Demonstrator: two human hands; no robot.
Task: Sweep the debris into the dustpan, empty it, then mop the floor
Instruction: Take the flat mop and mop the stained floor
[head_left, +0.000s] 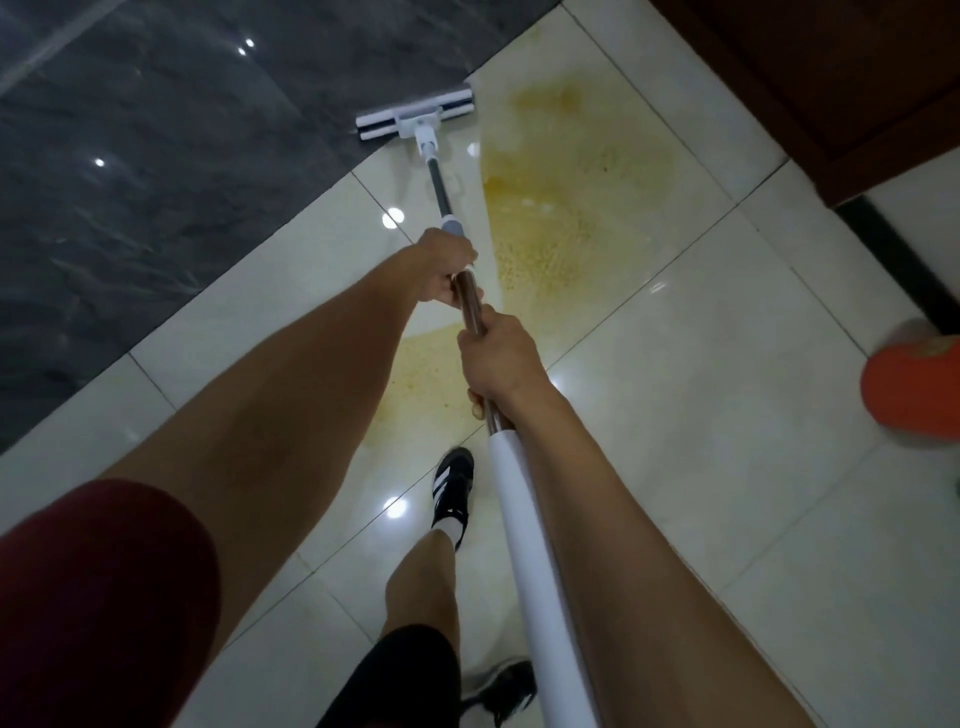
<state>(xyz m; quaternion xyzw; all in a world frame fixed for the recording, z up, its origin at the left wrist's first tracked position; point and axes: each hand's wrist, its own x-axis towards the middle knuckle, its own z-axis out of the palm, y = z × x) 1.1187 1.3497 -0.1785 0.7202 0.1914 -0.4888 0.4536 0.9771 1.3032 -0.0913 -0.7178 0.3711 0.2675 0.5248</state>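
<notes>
Nearest to me, a dark red sleeve (98, 597) is covering the left upper arm, and black shorts (400, 675) are showing below it, above a bare leg. A black shoe (453, 488) with white stripes is standing on the pale tiled floor (701, 415), and a second dark shoe (501, 686) is sitting at the lower edge; I am not seeing any readable brand name or writing on either. The mop handle (535, 571) is running up from the bottom, white in its near part and then metallic. The right hand (496, 358) is gripping it just above the white section, fingers curled fully round the shaft. Just beyond, the left hand (447, 267) is holding the same shaft, fingers wrapped tight around it, the two hands sitting close together. A yellowish wet stain (561, 208) is spreading across the tiles to the right of the handle and beneath the hands. Off at the right edge, an orange rounded object (914, 384) is lying on the floor; I cannot tell what it is or whether it is holding anything. Farthest out, the flat mop head (415, 114) is resting where the pale tiles are meeting the dark marbled floor (156, 156), and brown wooden furniture (831, 78) is filling the upper right corner.
</notes>
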